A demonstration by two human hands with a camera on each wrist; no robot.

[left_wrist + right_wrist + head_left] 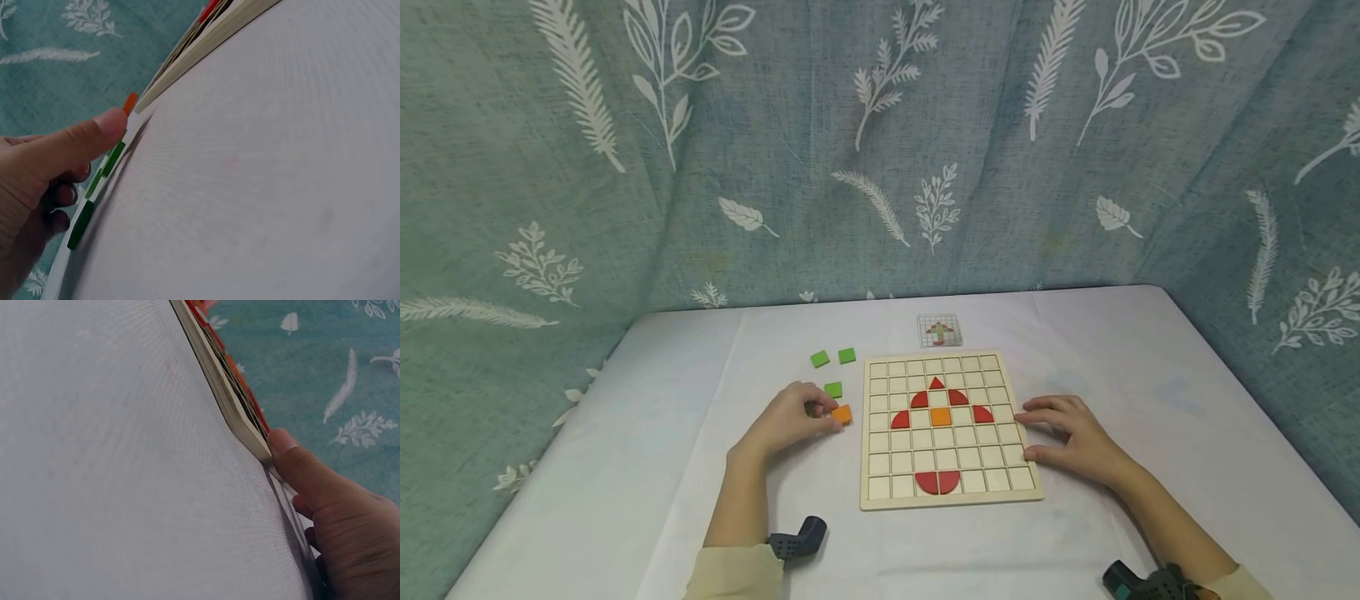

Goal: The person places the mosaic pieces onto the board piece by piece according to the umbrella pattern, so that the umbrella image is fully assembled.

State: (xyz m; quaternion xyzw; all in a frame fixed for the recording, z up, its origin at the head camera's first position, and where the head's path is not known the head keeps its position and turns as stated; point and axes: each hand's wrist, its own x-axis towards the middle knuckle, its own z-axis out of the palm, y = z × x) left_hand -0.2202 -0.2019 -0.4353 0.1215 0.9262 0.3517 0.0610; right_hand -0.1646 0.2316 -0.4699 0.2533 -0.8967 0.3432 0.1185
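My left hand pinches an orange square tile between thumb and fingers, just left of the wooden grid board. In the left wrist view, the tile's orange edge sticks out past the thumb tip. Green square tiles lie on the table by this hand, one of them just beyond the fingers and another partly hidden under them. At the board's right edge, my right hand touches the rim with thumb and fingertips. Red pieces and one orange square sit in the board's cells.
A small pattern card lies behind the board, showing a red and green figure on a grid. Two more green tiles lie left of the board's far corner. A white cloth covers the table, with a leaf-patterned curtain behind.
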